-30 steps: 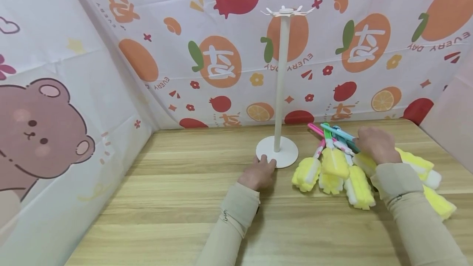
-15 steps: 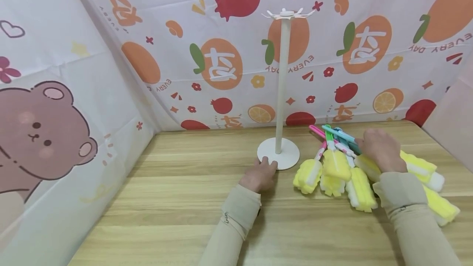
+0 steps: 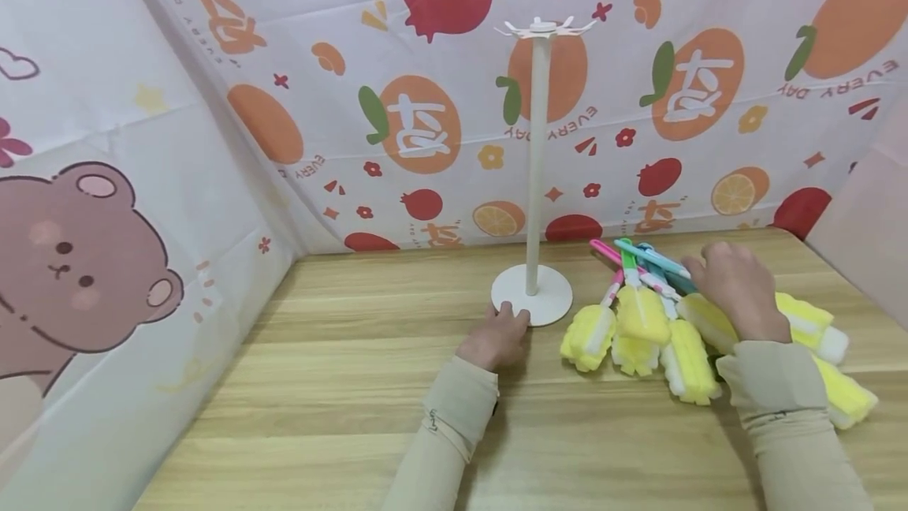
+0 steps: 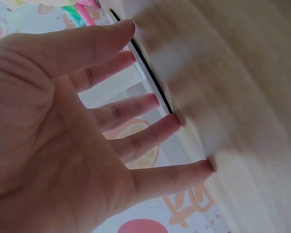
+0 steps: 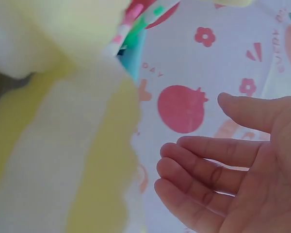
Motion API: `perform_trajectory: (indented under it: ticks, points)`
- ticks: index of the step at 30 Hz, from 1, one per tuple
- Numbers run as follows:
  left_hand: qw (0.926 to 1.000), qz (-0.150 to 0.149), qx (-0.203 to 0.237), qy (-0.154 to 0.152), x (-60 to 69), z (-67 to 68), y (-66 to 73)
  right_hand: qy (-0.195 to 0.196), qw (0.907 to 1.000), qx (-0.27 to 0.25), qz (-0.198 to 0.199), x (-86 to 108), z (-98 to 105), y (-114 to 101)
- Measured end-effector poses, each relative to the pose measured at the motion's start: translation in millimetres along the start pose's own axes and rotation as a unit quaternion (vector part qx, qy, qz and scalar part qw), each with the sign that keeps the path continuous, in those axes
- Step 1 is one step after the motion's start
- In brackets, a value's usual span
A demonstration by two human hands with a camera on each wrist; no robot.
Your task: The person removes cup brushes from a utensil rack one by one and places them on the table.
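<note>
A white stand (image 3: 537, 156) with a round base and a ring of hooks on top stands upright on the table. My left hand (image 3: 495, 337) has its fingers spread at the base's near edge; in the left wrist view some fingertips (image 4: 203, 165) touch the tabletop and others meet the base's rim. To the right lies a pile of sponge brushes (image 3: 641, 314) with yellow-and-white heads and pink, green and blue handles. Over the pile is my right hand (image 3: 741, 290). In the right wrist view its fingers (image 5: 199, 189) are loosely extended, holding nothing, beside a large sponge head (image 5: 63, 145).
The wooden table (image 3: 319, 385) reaches back to a fruit-print cloth (image 3: 340, 132). Another cloth with a bear print (image 3: 85, 259) hangs at the left. Several brush heads (image 3: 840, 393) lie right of my right forearm, partly hidden by it.
My right hand has shifted slightly right, away from the blue handle's end. The left hand stays at the stand's base, and the brushes keep their places.
</note>
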State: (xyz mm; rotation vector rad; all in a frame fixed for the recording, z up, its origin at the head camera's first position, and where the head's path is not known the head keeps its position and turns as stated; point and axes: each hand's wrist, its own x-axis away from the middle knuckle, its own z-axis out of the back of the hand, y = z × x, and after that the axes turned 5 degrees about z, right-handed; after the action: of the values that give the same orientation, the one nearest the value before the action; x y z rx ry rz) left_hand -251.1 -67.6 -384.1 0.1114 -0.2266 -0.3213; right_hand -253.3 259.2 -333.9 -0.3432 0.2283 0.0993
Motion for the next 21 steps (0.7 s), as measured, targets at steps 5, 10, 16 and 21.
perform_trajectory:
  ticks: [5, 10, 16, 21]
  points:
    - [1.0, 0.0, 0.001, 0.005, 2.9, 2.1, -4.2, 0.006, 1.0, -0.003, 0.003, 2.5, 6.3, -7.6]
    - [0.9999, 0.002, -0.004, 0.01, 4.3, 2.0, -8.1, 0.033, 0.9992, -0.008, 0.02, 5.7, 8.8, -13.0]
    - [0.9997, -0.009, 0.022, -0.008, 9.5, 5.6, -9.9, 0.048, 0.9978, -0.018, 0.042, 13.4, 10.0, -17.2]
    - [0.9978, 0.008, 0.063, 0.019, 29.3, 34.6, -15.4, 0.064, 0.9958, -0.032, 0.057, 19.6, 14.9, -28.4]
